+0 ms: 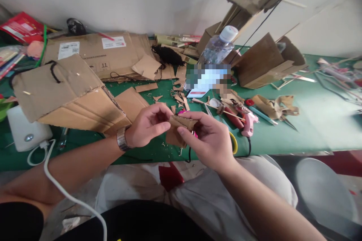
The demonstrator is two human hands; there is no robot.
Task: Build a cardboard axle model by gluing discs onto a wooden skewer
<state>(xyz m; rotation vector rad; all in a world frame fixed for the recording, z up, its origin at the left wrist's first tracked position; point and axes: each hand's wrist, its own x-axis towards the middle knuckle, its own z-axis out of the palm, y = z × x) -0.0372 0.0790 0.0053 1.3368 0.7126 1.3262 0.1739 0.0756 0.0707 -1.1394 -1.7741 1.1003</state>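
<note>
My left hand (148,125) and my right hand (209,139) meet above the near edge of the green table (305,128). Both pinch one small folded piece of cardboard (179,128). The left fingers curl round its left end, and a metal watch sits on that wrist. The right thumb and fingers grip its right side from below. A pink hot glue gun (249,122) lies on the table just right of my right hand.
A large cardboard box (68,90) sits at left, with flattened cartons (113,54) behind it. A plastic water bottle (217,47), a cardboard model (254,3), cardboard scraps and sticks lie beyond. A white charger (25,130) with a cable is at far left.
</note>
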